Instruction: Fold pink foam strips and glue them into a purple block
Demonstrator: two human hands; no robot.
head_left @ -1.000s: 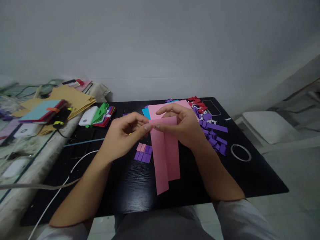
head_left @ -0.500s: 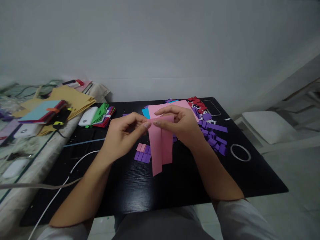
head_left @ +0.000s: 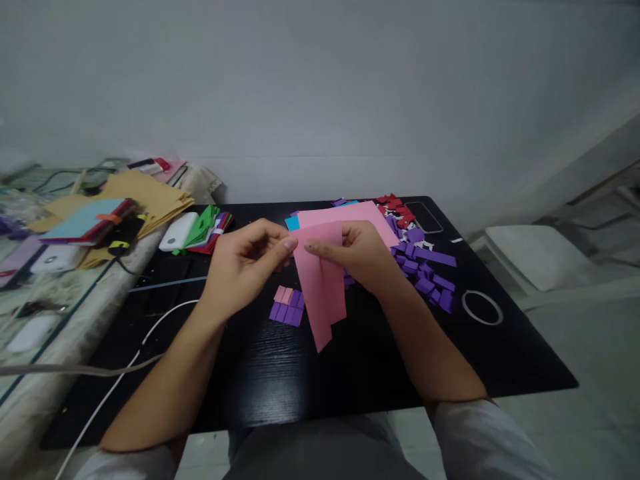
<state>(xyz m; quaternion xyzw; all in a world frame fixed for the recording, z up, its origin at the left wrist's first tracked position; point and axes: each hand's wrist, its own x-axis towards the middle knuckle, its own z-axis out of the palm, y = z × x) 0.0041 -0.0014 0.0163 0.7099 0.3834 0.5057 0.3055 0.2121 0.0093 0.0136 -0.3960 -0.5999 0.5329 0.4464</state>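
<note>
Above the table's middle, a sheet of pink paper (head_left: pixel 321 283) hangs down, partly folded, with its lower edges uneven. My left hand (head_left: pixel 253 260) pinches the sheet's upper left corner between thumb and fingers. My right hand (head_left: pixel 353 250) grips the upper part, thumb on the near face and fingers behind the paper, where they are mostly hidden. Below and left of the sheet lies a small block of purple and pink paper pieces (head_left: pixel 287 307) set in rows. Behind my hands rests a flat pink sheet (head_left: pixel 377 223) over a blue sheet (head_left: pixel 292 223).
Purple paper pieces (head_left: pixel 426 283) and red scraps (head_left: pixel 397 210) are heaped at the right, near a white ring outline (head_left: pixel 482 307). Bundled coloured papers (head_left: pixel 207 230) and brown envelopes (head_left: pixel 147 200) lie left. A white cable (head_left: pixel 150 330) crosses the table's left side. A white stool (head_left: pixel 537 257) stands right.
The hanging pink paper has turned and its fold has shifted, so its bottom tip moved slightly right. My left hand has moved a little left, and my right-hand fingers have gone behind the sheet.
</note>
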